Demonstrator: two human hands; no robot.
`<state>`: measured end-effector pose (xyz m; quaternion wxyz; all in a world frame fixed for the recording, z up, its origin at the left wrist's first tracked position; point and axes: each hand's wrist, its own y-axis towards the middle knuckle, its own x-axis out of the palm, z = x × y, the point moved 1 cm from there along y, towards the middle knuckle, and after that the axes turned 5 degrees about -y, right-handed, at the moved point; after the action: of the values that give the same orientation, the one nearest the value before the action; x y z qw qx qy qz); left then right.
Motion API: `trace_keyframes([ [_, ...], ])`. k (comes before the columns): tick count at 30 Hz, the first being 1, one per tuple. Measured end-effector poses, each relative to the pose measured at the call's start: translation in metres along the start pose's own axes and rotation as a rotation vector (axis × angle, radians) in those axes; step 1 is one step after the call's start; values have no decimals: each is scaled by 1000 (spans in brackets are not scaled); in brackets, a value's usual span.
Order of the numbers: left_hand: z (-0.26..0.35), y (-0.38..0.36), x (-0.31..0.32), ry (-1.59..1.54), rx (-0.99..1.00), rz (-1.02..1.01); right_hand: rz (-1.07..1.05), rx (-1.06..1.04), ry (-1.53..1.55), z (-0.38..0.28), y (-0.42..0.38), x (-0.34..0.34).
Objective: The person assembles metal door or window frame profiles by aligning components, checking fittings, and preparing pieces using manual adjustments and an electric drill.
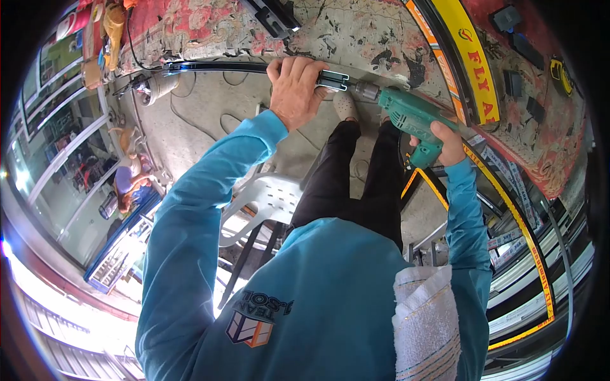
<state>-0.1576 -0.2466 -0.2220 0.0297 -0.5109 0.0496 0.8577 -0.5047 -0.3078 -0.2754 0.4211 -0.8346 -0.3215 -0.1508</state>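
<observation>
My left hand [295, 89] is wrapped over a long dark aluminium profile [222, 67] near its cut end, where the hollow section shows. In my right hand [445, 143] is a green power drill [410, 113], gripped by its handle. The drill's chuck [366, 91] points left at the profile's open end, close to it. Whether the bit touches the metal is too small to tell.
A worn, paint-stained work table [356, 38] runs along the far side. On it lie a short dark profile [273, 18], a yellow-labelled profile [467, 57] and a tape measure [561, 77]. A white plastic chair [270, 200] stands at my left. Another person [130, 181] is farther left.
</observation>
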Motion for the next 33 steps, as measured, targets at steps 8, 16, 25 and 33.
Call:
trace_keyframes([
  [8,4,-2,-6,-63,7,-44,-80,4,-28,-11,-1,-4],
  [16,19,-17,-13,-486,-154,439,-61,-39,5,-8,-5,-15],
  [25,13,-38,43,-1686,-1202,739,-2,-6,-72,-13,-13,-12],
  [33,16,2,35,-1870,-1281,1210,14,-5,-137,-6,-34,29],
])
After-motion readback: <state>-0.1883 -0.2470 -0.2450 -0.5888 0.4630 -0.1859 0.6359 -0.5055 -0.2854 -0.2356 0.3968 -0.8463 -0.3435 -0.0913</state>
